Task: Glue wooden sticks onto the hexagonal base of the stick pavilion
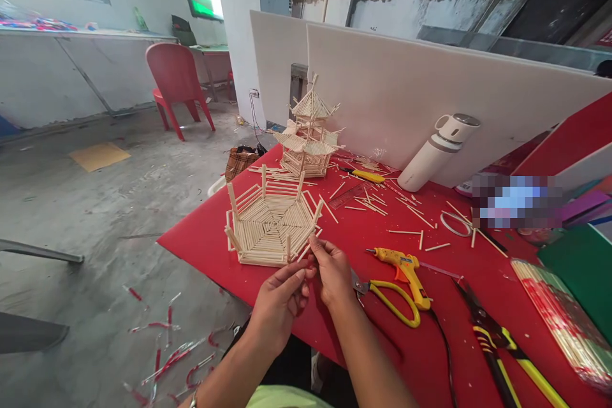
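A flat many-sided base (268,229) made of thin wooden sticks lies on the red table, with short upright posts and low rails along its edge. At its near right corner, my right hand (331,271) has thumb and finger pinched together beside a rail. My left hand (282,293) is just to the left and lower, its fingertips pinched close to the right ones. Whether a small stick is between the fingers, I cannot make out. Behind the base stands a tiered stick pagoda (310,134) with flared roofs.
On the red table (205,229) lie a yellow glue gun (404,271), yellow-handled cutters (396,296), larger pliers (502,331), a yellow utility knife (366,175) and loose sticks (375,201). A white bottle (437,153) leans against a board. Packed sticks (559,312) lie at right.
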{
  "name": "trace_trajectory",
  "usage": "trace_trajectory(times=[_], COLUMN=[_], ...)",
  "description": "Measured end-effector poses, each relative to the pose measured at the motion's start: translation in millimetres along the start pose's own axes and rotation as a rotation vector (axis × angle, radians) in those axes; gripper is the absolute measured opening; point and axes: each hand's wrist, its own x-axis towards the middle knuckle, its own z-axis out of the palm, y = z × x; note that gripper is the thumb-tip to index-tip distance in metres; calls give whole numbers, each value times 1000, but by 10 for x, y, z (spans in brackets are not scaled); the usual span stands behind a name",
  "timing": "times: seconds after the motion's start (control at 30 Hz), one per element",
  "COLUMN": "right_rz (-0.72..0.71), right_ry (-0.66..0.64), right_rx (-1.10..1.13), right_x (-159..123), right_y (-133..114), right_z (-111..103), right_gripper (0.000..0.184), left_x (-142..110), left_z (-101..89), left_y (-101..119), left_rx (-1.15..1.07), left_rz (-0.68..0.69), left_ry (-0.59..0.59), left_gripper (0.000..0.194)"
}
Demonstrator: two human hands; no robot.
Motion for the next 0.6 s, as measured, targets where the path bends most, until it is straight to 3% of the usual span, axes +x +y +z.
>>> trace_trajectory(times=[0.6], right_rz=[-18], right_ry=[18], right_rx=[-38], right_x=[53], right_y=[27], right_z=[6], right_gripper=[48], left_x=[2], left_z=[12], left_y=[12], left_rx=[-15], left_rz=[14], left_ry=[-5], left_gripper=[39])
